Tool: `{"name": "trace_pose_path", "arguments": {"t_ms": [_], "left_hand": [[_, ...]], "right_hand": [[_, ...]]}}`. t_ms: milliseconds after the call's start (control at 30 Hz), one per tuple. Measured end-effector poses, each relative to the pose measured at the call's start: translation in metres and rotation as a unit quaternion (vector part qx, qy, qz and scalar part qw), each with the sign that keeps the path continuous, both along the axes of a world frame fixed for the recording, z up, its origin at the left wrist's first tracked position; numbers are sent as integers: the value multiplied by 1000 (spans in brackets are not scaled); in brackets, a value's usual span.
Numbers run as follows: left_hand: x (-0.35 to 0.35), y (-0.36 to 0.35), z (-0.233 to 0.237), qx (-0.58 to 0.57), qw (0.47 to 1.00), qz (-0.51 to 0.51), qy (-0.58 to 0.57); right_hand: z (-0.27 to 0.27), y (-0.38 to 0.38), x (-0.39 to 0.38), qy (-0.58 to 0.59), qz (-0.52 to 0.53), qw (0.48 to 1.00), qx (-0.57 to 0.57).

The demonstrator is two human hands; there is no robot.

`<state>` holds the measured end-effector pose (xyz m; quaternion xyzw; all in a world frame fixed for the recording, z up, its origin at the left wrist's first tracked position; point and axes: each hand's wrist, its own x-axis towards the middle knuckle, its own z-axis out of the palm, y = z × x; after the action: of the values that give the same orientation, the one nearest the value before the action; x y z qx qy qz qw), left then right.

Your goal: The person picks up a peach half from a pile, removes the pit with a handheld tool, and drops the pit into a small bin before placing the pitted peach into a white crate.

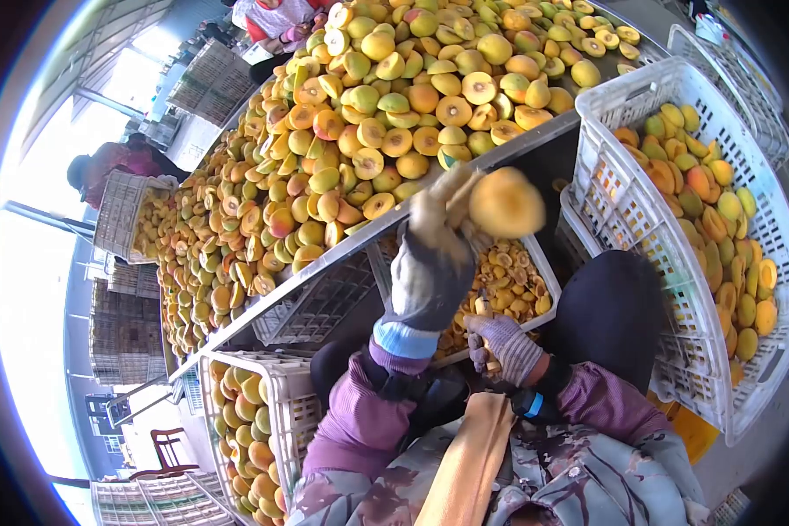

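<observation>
My left hand, in a grey-and-white work glove, is raised at the edge of the sorting table and smeared by motion. Its fingers are at a yellow peach half, also blurred, which it appears to hold. Lower down, my right hand wears a thin grey knitted glove. It is closed around a slim tool with a light wooden handle; I cannot make out the working end. Beneath both hands stands a white crate holding small yellow fruit pieces.
A metal-edged table is heaped with halved peaches. White crates of peaches stand at my right and left. Two other people are across the table, one at the top, one at the far left.
</observation>
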<state>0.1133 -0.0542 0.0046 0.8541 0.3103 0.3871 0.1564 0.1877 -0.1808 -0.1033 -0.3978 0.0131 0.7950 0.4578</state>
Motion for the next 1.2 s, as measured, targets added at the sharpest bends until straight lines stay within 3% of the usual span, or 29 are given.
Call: {"name": "trace_pose_path", "arguments": {"t_ms": [33,67,133,167,200,267,333,367,400,467,500,533,567,600,633,667,700,733,767,800,867,900,967,1000,1067,1100,1133,1167,1200], "left_hand": [[9,20,6,-188,970,-46,-148],[17,41,12,-363,881,-94,-288],[-18,107,-10,-306,928,143,-158],[-42,138,-22,-196,940,279,-23],[-62,161,-33,-77,905,403,113],[-87,174,-52,-75,862,443,236],[-99,174,-55,-71,875,412,243],[-108,176,-52,-96,891,390,212],[-116,175,-52,-120,910,374,131],[-135,147,-51,-210,963,133,-101],[-134,130,-51,-282,942,99,-155],[-126,109,-49,-352,910,65,-208],[-116,85,-46,-359,908,68,-206],[-103,60,-43,-462,839,20,-285],[-91,37,-39,-554,750,-29,-360],[-82,18,-35,-583,721,-69,-368],[-76,9,-42,-437,880,-25,-183],[-69,1,-46,-253,967,17,16],[-69,-17,-45,-218,971,51,83],[-57,-27,-41,-441,883,3,-161],[-54,-38,-45,-492,833,-36,-250],[-52,-41,-45,-493,833,-36,-251],[-51,-45,-45,-399,912,13,-96],[-49,-47,-48,-399,912,12,-95],[-46,-52,-57,-232,969,-9,-82],[-45,-53,-55,-231,969,-8,-81],[-43,-53,-52,-423,872,-42,-243],[-42,-53,-51,-583,710,-73,-388],[-41,-54,-52,-584,710,-74,-387]], "right_hand": [[3,2,1,-28,-21,999,15],[5,5,4,-56,-45,997,34],[2,7,8,-49,-50,998,5],[-2,5,9,-62,-63,996,-3],[-4,4,9,-75,-75,994,-12],[-3,5,9,-108,-53,993,2],[12,6,15,-114,83,984,113],[26,5,19,-27,129,975,180],[27,7,18,-24,128,975,178],[27,9,15,-115,99,973,175],[18,11,14,-215,90,948,215],[15,13,11,-211,91,950,210],[15,16,5,-360,35,883,301],[15,17,1,-496,-21,781,380],[25,17,2,-574,-28,714,399],[32,16,4,-576,-25,717,391],[38,15,6,-626,15,687,368],[41,14,7,-672,55,653,344],[33,13,5,-694,53,632,342],[30,11,4,-695,55,632,337],[27,9,5,-720,53,609,328],[27,8,6,-732,76,601,312],[32,5,8,-734,96,602,298],[34,4,8,-737,115,602,285],[34,2,6,-737,103,602,289],[33,2,5,-738,91,601,293],[31,2,5,-737,90,602,294],[28,3,4,-731,90,610,291],[27,3,4,-726,90,618,289]]}}
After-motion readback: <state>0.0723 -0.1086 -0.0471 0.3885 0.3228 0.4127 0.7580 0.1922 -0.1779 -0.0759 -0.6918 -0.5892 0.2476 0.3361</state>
